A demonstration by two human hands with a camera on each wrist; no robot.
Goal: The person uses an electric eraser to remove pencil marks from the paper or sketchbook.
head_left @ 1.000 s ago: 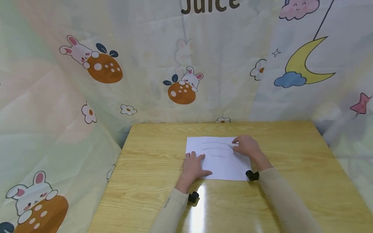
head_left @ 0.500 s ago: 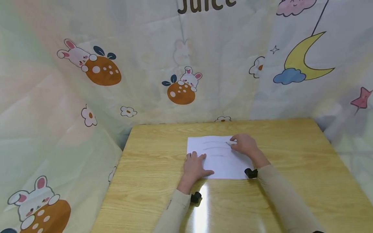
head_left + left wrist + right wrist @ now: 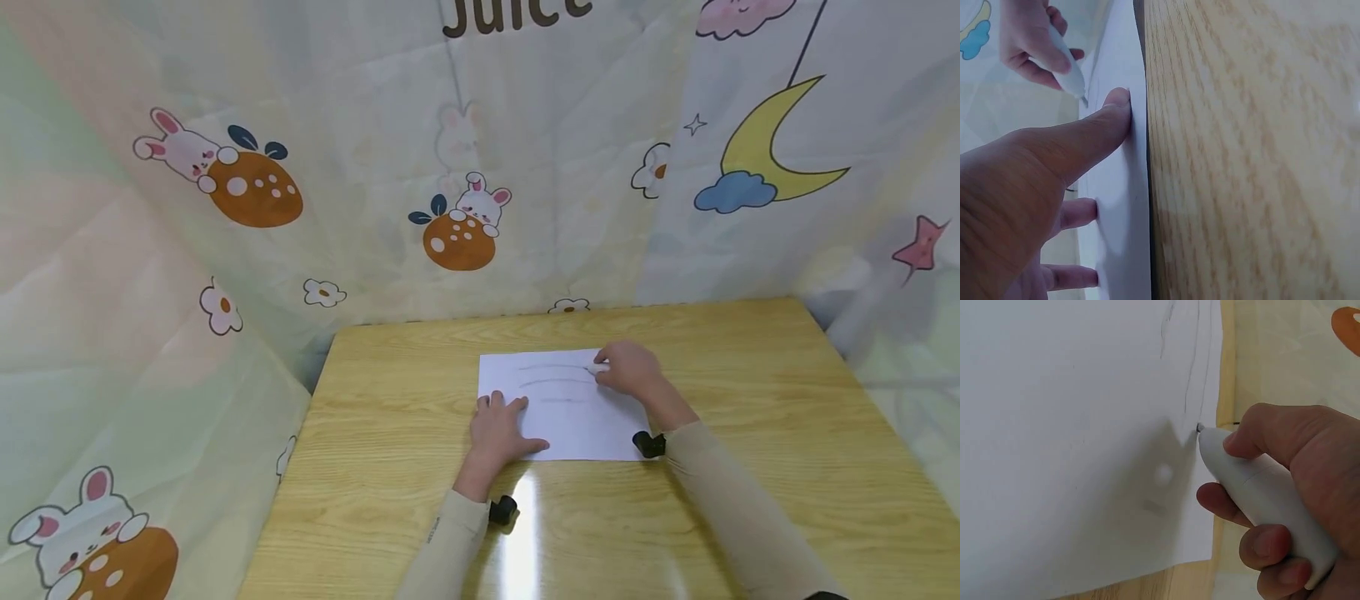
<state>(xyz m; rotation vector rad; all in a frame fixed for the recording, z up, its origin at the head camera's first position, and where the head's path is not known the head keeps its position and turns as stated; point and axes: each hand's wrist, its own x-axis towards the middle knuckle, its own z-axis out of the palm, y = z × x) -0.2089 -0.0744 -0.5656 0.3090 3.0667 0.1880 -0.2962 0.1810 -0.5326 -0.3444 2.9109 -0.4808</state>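
Observation:
A sheet of white paper [image 3: 577,429] lies on the wooden table, with several thin grey curved lines across its upper part. The left hand [image 3: 498,429] rests spread on its left side, thumb and fingertips on the sheet, as the left wrist view also shows. Near the sheet's upper right corner, the right hand [image 3: 632,371] grips a thick white pen-shaped tool [image 3: 1266,487] between thumb and curled fingers. Its small dark tip meets the paper, or nearly so, near the ends of the lines. Part of the tool's body is hidden by the palm.
The wooden table [image 3: 375,458] extends around the paper on all sides. Behind it hangs a printed cloth [image 3: 360,167] with rabbits, flowers and a moon. A black wrist camera [image 3: 502,510] sits by the left sleeve, and another black camera [image 3: 649,444] by the right.
The right hand, still gripping the white tool, has moved slightly toward the paper's far edge, shifting left and then a little back right. The left hand stays on the sheet; the head view shifts slightly.

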